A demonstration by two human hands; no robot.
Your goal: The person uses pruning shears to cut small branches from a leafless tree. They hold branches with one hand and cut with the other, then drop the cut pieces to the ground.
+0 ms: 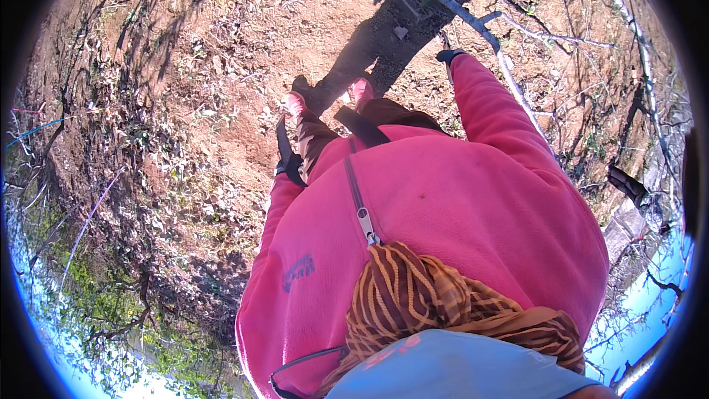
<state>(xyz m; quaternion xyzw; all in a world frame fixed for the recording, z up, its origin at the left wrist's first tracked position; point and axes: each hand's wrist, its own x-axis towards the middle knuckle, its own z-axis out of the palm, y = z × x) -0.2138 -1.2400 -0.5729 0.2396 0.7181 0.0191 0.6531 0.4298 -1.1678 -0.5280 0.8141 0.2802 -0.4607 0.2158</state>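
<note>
My left hand [290, 167], in a dark glove, hangs low beside my left thigh. A black curved strap-like piece [284, 141] runs along it; whether my fingers grip it is unclear. My right hand [450, 56], also in a dark glove, reaches forward at the end of a pink fleece sleeve [482, 100]. A slender object [448, 74] shows on both sides of that fist; its kind is too small to tell. Just right of this hand passes a pale bare branch [489, 37]. Another black flat strap-like piece [361, 126] lies across the front of my jacket [443, 194].
Dry soil [249, 77] with leaf litter [183, 177] surrounds my feet [362, 90]. My shadow [354, 47] stretches ahead. Another pale branch [637, 39] rises at the far right. Thin coloured strands [39, 132] cross the left side. A striped scarf [410, 293] hangs at my neck.
</note>
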